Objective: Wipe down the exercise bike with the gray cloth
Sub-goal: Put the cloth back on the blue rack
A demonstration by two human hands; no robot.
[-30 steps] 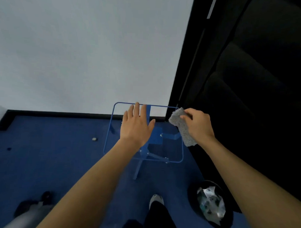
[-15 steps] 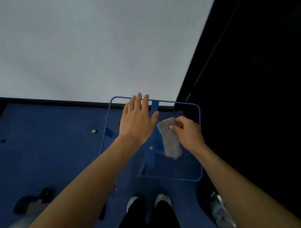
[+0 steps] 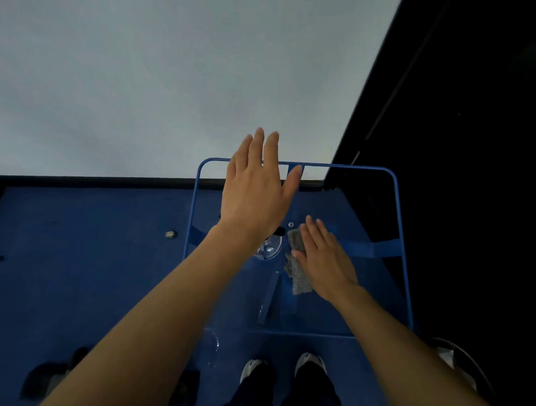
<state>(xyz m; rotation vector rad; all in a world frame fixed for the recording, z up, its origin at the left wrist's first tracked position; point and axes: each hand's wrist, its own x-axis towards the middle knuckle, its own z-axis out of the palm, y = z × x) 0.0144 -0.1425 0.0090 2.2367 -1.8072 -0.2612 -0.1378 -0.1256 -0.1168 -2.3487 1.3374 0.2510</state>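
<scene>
Bare forearms, dark trousers (image 3: 308,395), white shoes (image 3: 311,363)

Fuzzy gray cloth (image 3: 299,280), glossy glass tabletop (image 3: 342,308)

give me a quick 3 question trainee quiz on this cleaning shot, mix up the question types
1. True or false: the left hand is gripping the gray cloth.
2. Multiple choice: how does the right hand meet the cloth? A) pinches it in a fist B) lies flat on top of it C) hangs well away from it
3. Fill in: the thin rounded frame around the hands is coloured ____.

Key
1. False: the left hand is open, fingers spread, with nothing in it.
2. B
3. blue
</scene>
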